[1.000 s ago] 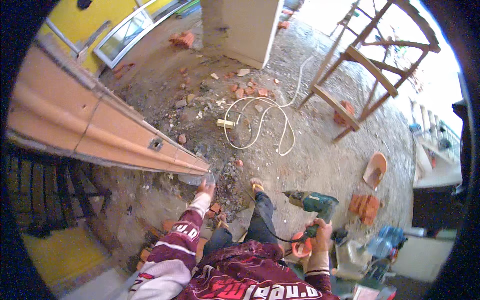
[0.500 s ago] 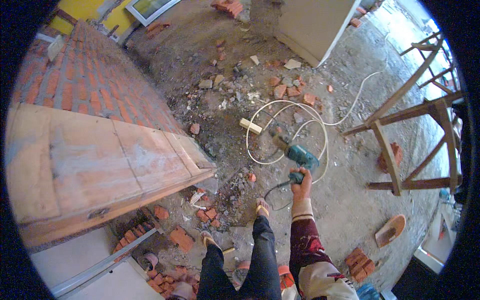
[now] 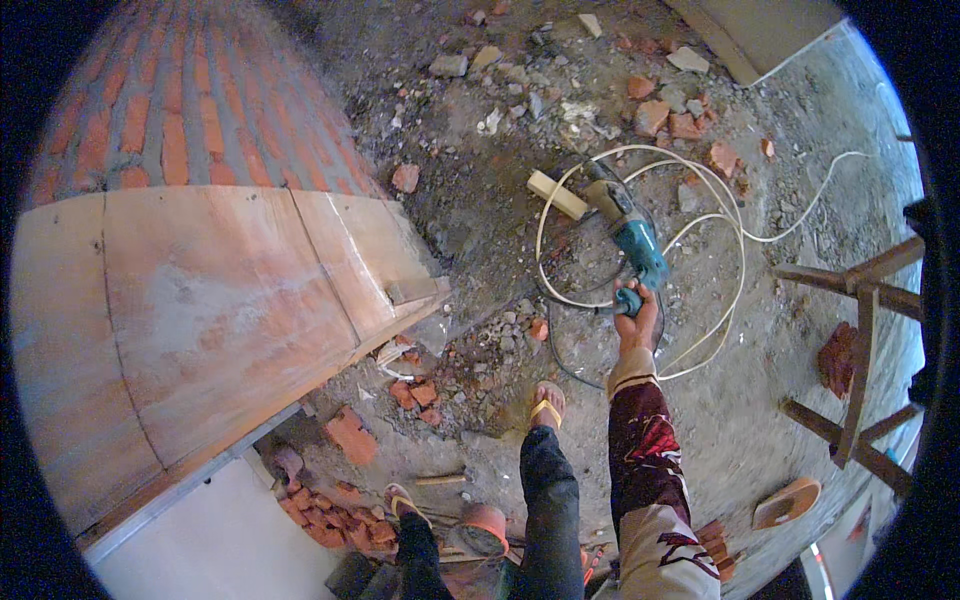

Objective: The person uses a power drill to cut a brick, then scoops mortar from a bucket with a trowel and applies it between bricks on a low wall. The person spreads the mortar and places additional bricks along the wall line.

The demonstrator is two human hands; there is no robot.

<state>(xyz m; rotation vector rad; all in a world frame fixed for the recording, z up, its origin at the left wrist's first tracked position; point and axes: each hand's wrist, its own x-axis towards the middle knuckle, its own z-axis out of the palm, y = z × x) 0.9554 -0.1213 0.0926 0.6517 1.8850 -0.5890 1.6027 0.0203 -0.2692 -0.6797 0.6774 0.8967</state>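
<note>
My right hand (image 3: 638,315) grips a teal and black power drill (image 3: 636,240) by its handle, held out over the rubble-strewn floor with its front toward the upper left. Beneath and around the drill lies a loose coil of white cable (image 3: 733,265), with a pale wooden block (image 3: 550,190) at its left part. A dark cord (image 3: 565,365) loops below the drill. My left hand is out of sight.
A plastered panel (image 3: 200,320) and brick wall (image 3: 180,100) stand at left, a column base (image 3: 750,35) at upper right, a wooden frame (image 3: 855,380) at right. Broken bricks (image 3: 345,440), a bucket (image 3: 483,525) and a curved tile (image 3: 785,500) lie around my sandalled feet.
My right hand has carried the drill forward and up over the cable coil. My left hand, earlier at the panel's end, has left view. The view has tilted down toward the floor.
</note>
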